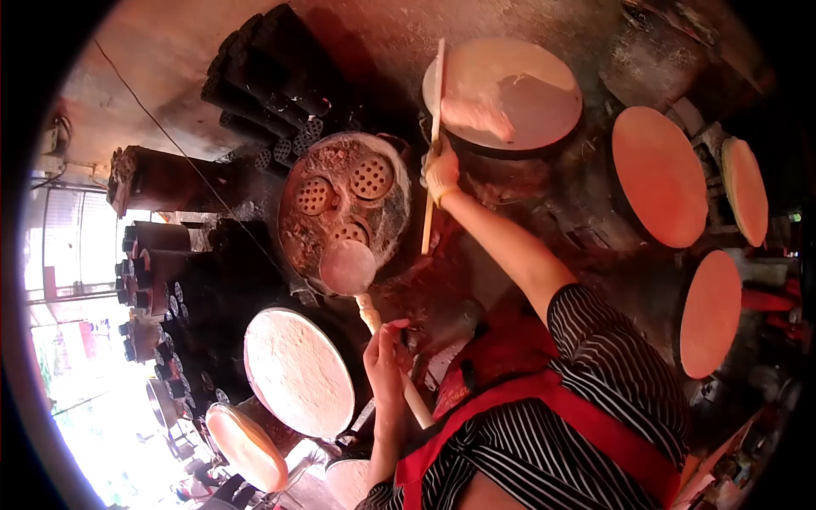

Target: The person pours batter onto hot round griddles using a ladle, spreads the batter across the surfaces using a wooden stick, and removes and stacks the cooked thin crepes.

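Note:
My left hand [387,361] is closed around the pale handle of a ladle [347,267]. The ladle's round bowl hangs over the near edge of a round stove [293,183], where several holed coal briquettes [371,177] show. Farther up, my right hand [442,172] grips a long, flat wooden stick [439,102] near its middle. The stick's upper half lies across the left side of a round griddle [544,119]. Pale, wet-looking batter [476,115] covers part of that griddle, and a greyer patch shows at its right.
A round pan [348,382] filled with white stuff stands at lower left, near a stack of flat round sheets [246,446]. Other reddish-lit round discs [659,177] stand at right. Dark briquettes [272,68] are piled upper left. A thin wire [170,132] crosses the left side.

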